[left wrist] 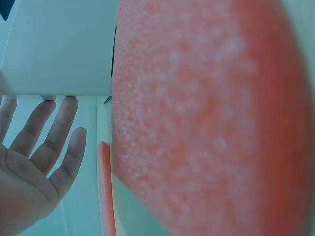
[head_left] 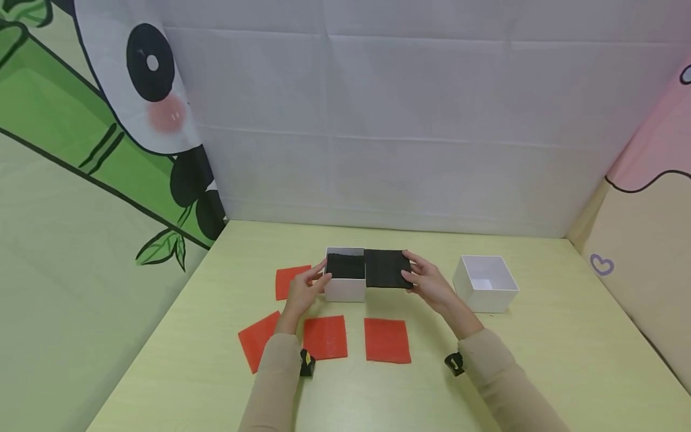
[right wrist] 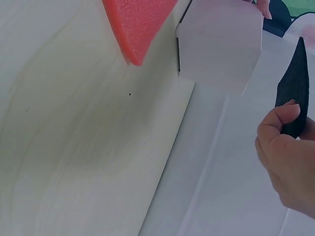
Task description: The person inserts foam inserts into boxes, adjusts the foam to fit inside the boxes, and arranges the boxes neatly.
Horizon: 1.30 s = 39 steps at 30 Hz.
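Note:
A white square box [head_left: 345, 291] stands near the middle of the table, with black square pads [head_left: 345, 266] inside it. My left hand [head_left: 303, 294] rests at the box's left front corner. In the left wrist view the fingers of that left hand [left wrist: 39, 162] are extended, tips against the box [left wrist: 59, 44]. My right hand [head_left: 429, 282] pinches a flat black square pad [head_left: 385, 269] by its right edge, just right of the box's rim. The right wrist view shows this black pad [right wrist: 295, 83] nearly edge-on, between thumb and fingers.
Several red square pads lie on the table: one pad [head_left: 387, 341] in front of the held black one, another red pad [head_left: 326, 338] left of it, and more beside my left forearm. A second white box [head_left: 488, 294], with nothing visible inside, stands at the right.

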{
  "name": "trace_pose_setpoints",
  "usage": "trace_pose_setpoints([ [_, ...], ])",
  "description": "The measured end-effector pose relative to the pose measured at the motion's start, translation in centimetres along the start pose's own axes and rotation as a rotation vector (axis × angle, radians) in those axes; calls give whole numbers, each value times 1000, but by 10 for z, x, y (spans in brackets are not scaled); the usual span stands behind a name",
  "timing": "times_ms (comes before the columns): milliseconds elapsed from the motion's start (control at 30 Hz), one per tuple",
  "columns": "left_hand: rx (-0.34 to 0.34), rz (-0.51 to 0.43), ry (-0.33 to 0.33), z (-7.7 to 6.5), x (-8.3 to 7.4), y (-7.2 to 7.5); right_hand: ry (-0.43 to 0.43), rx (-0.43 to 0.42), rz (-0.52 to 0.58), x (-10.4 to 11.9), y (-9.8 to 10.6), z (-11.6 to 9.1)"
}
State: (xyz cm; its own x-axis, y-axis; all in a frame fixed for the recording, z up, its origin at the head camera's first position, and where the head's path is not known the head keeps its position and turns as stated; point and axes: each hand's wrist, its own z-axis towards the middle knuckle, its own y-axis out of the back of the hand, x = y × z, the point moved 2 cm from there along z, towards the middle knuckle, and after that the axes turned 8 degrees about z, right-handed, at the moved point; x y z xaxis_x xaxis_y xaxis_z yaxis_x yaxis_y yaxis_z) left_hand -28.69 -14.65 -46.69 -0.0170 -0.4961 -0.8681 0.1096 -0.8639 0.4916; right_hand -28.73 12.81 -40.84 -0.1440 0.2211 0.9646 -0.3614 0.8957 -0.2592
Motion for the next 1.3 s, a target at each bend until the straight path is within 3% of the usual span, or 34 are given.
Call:
trace_pose_setpoints([
  [333,-10,1,-20,1,1,1,15,-60,17,0,-15,21],
  [1300,-3,-14,-25,-1,1,2,57,-238,-171,-16,-52,62],
])
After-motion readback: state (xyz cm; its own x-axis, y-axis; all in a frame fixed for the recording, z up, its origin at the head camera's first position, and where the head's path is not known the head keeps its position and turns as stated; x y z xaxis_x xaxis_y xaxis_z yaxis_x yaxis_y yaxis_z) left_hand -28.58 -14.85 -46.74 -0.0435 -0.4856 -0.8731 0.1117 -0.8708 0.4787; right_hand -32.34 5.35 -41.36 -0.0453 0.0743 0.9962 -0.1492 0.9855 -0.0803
